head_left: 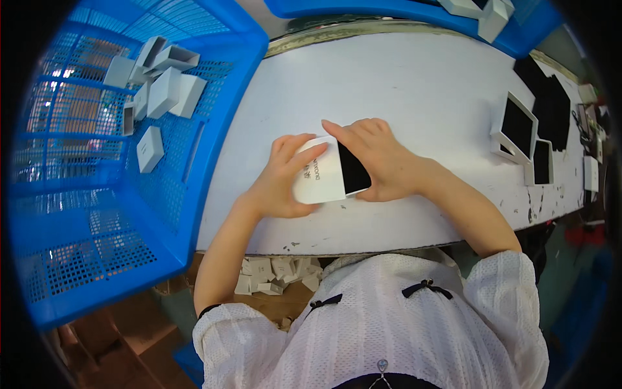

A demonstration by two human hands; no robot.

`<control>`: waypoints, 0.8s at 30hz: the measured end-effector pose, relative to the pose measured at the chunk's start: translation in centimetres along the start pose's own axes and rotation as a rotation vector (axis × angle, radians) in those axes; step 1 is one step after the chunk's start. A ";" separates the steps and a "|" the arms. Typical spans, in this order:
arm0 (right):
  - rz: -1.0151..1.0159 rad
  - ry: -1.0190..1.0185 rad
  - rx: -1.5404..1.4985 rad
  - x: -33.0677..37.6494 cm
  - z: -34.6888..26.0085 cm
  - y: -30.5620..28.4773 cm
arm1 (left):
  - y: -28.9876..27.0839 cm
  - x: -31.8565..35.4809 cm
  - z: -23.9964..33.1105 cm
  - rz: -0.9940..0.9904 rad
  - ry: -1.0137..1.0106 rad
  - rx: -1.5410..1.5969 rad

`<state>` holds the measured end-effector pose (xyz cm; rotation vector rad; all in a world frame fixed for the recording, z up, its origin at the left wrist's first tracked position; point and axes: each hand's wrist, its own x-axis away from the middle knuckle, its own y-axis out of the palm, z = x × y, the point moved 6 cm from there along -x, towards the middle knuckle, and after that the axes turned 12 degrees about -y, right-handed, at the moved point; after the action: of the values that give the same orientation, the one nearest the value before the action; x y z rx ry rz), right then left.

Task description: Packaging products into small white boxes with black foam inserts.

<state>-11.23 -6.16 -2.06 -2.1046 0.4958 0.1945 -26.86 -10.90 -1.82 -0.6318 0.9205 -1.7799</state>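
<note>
Both hands hold one small white box (319, 179) over the white table (402, 91). My left hand (282, 178) grips its left side with the thumb on top. A black insert (354, 170) sits at the box's right end, and my right hand (379, 155) closes over that end, fingers curled on the far edge.
A big blue mesh crate (116, 214) at the left holds several small white boxes (162, 91). Open white boxes with black inserts (518, 126) and black pads (551, 104) lie at the right. Another blue crate (414, 13) stands beyond. More white boxes (275, 272) lie below the table's near edge.
</note>
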 end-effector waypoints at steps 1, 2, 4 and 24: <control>0.002 0.022 0.012 0.2 0.0 0.5 | 0.2 0.1 0.3 0.028 0.017 0.018; 0.258 -0.014 -0.107 0.1 -0.3 0.3 | 0.8 0.1 0.8 0.020 0.039 0.030; 0.538 -0.072 -0.183 0.6 -1.5 1.6 | 1.8 0.1 2.2 0.124 0.079 0.077; 0.376 0.540 0.825 10.5 5.9 -10.5 | -16.0 2.0 -8.9 0.351 -0.450 -0.516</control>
<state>3.02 0.97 -0.65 -1.2179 1.0790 -0.3339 -42.87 -6.61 6.16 -1.0716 1.0940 -1.0257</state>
